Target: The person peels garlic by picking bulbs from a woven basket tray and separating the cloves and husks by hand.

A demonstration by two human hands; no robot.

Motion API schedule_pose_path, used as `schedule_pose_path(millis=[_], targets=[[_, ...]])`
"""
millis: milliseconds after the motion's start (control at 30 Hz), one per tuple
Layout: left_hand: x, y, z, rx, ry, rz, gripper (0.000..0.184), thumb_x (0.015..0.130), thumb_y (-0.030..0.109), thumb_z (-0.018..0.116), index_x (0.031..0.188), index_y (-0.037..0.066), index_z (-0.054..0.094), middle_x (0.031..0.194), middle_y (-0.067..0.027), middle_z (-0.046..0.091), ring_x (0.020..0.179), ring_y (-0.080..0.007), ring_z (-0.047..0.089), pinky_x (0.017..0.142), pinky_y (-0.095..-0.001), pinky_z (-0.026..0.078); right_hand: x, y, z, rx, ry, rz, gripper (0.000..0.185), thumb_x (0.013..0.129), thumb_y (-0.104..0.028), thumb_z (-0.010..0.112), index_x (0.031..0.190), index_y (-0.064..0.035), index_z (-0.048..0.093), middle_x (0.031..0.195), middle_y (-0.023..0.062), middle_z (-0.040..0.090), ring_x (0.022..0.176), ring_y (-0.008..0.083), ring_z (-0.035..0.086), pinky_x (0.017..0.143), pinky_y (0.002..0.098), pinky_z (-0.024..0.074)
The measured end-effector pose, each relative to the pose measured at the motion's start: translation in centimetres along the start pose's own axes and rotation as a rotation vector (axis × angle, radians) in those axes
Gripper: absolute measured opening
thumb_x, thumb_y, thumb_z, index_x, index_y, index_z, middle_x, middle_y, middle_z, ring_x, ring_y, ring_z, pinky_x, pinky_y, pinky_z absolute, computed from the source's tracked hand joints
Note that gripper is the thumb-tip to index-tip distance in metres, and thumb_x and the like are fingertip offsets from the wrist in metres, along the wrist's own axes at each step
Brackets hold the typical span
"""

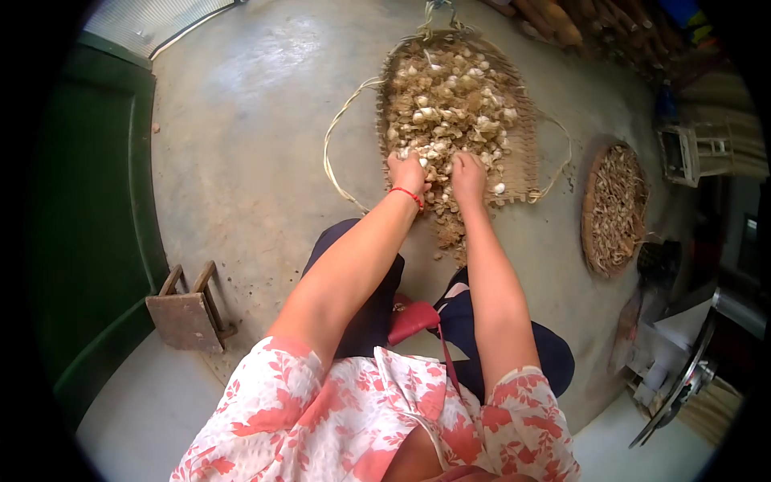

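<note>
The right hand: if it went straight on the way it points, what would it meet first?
The right hand would probably meet the pale bulbs heaped on the woven tray first; depth is unclear, so it may already touch them.

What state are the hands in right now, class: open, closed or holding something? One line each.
Left hand: fingers bent among the garlic bulbs; grip cannot be told.
Right hand: curled at the bulbs; whether it holds any cannot be told.

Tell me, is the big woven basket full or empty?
Mostly full: pale bulbs and brown husks cover most of the woven basket, though its right side shows bare.
</note>
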State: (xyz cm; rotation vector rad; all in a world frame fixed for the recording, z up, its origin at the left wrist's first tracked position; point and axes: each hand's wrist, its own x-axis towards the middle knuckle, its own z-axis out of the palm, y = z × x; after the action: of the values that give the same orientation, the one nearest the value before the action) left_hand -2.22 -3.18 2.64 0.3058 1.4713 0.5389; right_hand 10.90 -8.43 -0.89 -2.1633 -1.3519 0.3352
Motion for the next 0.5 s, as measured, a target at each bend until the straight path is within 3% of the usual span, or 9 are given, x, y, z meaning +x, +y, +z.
schedule_pose_path(millis=[67, 133, 167, 233, 300, 367, 500], targets=[[-0.3, 1.1, -1.3, -0.045, -0.024, 0.019, 0.052, 0.092, 0.026, 0.046, 0.136, 0.011, 0.024, 0.117, -0.0123, 0.047, 0.079, -0.0206, 0.058, 0.050, -0.0320, 0.048, 2.6, -2.1, 2.7, 0.071, -0.027, -0.115, 0.020, 0.085, -0.022, 0.057, 0.093, -0.0051, 0.065, 0.105, 0.0120, 0.063, 0.099, 0.0306, 0.058, 0.084, 0.0424, 0.0442], [0.1, 2.1, -2.7, -0.091, -0.063, 0.046, 0.045, 0.093, 0.026, 0.045, 0.132, 0.010, 0.031, 0.121, -0.0114, 0.045, 0.081, -0.0207, 0.057, 0.053, -0.0317, 0.049, 4.2, -3.8, 4.7, -0.312, -0.221, -0.115, 0.026, 0.082, -0.020, 0.062, 0.105, -0.0074, 0.064, 0.101, 0.0124, 0.064, 0.098, 0.0296, 0.059, 0.084, 0.0404, 0.0459], [0.2, 2.6, -3.3, -0.096, -0.045, 0.056, 0.045, 0.093, 0.026, 0.045, 0.132, 0.010, 0.031, 0.121, -0.0114, 0.045, 0.081, -0.0207, 0.057, 0.053, -0.0317, 0.049, 4.6, -4.3, 5.2, -0.297, -0.226, -0.130, 0.026, 0.082, -0.020, 0.062, 0.105, -0.0074, 0.064, 0.101, 0.0124, 0.064, 0.098, 0.0296, 0.059, 0.084, 0.0404, 0.0459], [0.0, 3.4, -4.4, -0.123, -0.063, 0.108, 0.041, 0.093, 0.026, 0.045, 0.129, 0.008, 0.036, 0.120, -0.0102, 0.045, 0.080, -0.0203, 0.057, 0.053, -0.0310, 0.048, 5.3, -5.0, 4.8, -0.474, -0.498, 0.161, 0.022, 0.084, -0.021, 0.060, 0.101, -0.0074, 0.063, 0.102, 0.0108, 0.065, 0.092, 0.0293, 0.062, 0.083, 0.0409, 0.0465], [-0.1, 4.1, -5.0, -0.140, -0.062, 0.093, 0.037, 0.093, 0.027, 0.046, 0.124, 0.008, 0.039, 0.117, -0.0085, 0.047, 0.077, -0.0190, 0.057, 0.053, -0.0315, 0.048, 5.5, -4.4, 3.6, -0.302, -0.525, 0.318, 0.019, 0.080, -0.018, 0.065, 0.095, -0.0064, 0.062, 0.097, 0.0095, 0.065, 0.089, 0.0265, 0.062, 0.081, 0.0409, 0.0476], [-0.2, 4.4, -4.9, -0.095, -0.054, 0.118, 0.032, 0.093, 0.026, 0.047, 0.118, 0.007, 0.042, 0.109, -0.0081, 0.051, 0.070, -0.0161, 0.056, 0.052, -0.0296, 0.047, 4.8, -2.0, 3.1, 0.000, -0.367, 0.256, 0.020, 0.080, -0.015, 0.065, 0.096, -0.0052, 0.059, 0.089, 0.0082, 0.062, 0.082, 0.0262, 0.060, 0.076, 0.0387, 0.0483], [0.2, 3.2, -3.2, -0.067, -0.186, 0.144, 0.032, 0.091, 0.030, 0.052, 0.111, 0.006, 0.046, 0.096, -0.0069, 0.054, 0.062, -0.0132, 0.054, 0.050, -0.0268, 0.045, 4.4, -1.9, -0.7, 0.308, -0.276, 0.297, 0.021, 0.080, -0.013, 0.065, 0.097, -0.0044, 0.055, 0.086, 0.0058, 0.059, 0.077, 0.0211, 0.058, 0.070, 0.0332, 0.0478]])
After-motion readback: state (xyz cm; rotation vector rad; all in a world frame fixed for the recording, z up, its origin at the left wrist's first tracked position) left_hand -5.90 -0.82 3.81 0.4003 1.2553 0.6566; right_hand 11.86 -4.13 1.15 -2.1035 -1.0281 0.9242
